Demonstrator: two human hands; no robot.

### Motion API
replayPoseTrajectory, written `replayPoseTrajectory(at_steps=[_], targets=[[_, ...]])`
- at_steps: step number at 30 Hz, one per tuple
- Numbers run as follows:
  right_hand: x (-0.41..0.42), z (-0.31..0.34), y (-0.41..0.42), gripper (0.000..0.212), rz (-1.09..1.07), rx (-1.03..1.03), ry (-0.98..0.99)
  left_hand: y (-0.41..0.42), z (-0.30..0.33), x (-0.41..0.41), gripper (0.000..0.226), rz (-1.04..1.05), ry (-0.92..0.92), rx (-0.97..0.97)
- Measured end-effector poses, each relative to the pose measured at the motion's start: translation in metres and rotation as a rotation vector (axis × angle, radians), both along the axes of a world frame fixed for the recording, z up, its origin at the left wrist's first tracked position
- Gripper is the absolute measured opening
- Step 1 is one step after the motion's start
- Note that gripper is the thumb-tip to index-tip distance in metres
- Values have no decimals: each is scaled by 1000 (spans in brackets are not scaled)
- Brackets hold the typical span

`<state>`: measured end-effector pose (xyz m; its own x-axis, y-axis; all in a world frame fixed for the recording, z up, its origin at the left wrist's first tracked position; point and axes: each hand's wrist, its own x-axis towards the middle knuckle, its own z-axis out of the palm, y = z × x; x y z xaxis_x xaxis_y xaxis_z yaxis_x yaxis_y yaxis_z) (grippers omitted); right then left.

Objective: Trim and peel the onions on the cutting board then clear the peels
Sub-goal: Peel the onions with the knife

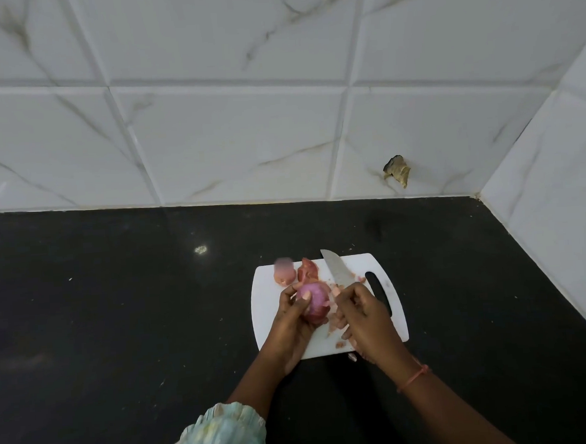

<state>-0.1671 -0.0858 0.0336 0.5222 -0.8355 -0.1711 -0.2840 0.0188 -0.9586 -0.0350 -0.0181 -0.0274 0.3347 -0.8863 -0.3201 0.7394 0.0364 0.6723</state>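
- The left hand [292,316] cups a round, purple, partly peeled onion [314,303] above the white plastic cutting board [390,322], fingers and thumb curled round it from the left.
- The right hand [362,315] is clenched round the handle of a steel-bladed kitchen knife [335,267] (the handle itself is hidden inside the fist); the blade points away toward the far wall, and its near end lies just beside the onion's right side.
- A second, pinkish onion [284,275] sits on the far left corner of the board; its upper part is blurred.
- A reddish piece of onion skin [307,270] lies on the board between that onion and the blade.
- Pale pink peel scraps [334,325] are scattered on the board just below the held onion and between the two hands.
- The board has a dark slot handle at its right side and lies on a black stone countertop [119,318], right of centre.
- The right wrist wears a thin orange-pink thread band [414,377]; a pale green frilled sleeve [222,435] covers the left forearm at the near edge.
- White marble-veined wall tiles [228,140] rise behind the counter, and one at the far right has a broken hole [397,170].
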Motion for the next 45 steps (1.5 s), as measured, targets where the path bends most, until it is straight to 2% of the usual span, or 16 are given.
replayPoseTrajectory(at_steps=[3,6,10,14,18,24,29,38,42,45], targets=[[2,-1,4,25,15,28,62,0,-2,1,59,-25,27,-32],[3,-3,4,9,27,-114,103,0,-3,3,57,-39,49,-32],[5,-4,3,6,45,-183,116,1,0,2,60,-38,19,-1],[8,1,9,23,6,-102,105,0,1,0,44,-42,-17,17],[9,-4,9,16,38,-160,166,2,5,0,39,-48,-31,-2],[4,-2,7,10,23,-290,123,3,12,-2,30,-84,-90,1],[1,1,7,8,-52,-294,75,-1,12,-8,47,-70,-182,8],[1,-7,-1,21,-128,-325,66,3,4,-2,45,-9,-16,-65],[-5,-10,-12,24,-196,-268,34,5,2,1,40,-30,-34,-60],[-7,-9,-17,22,-139,-265,53,7,3,0,41,-55,-57,-72]])
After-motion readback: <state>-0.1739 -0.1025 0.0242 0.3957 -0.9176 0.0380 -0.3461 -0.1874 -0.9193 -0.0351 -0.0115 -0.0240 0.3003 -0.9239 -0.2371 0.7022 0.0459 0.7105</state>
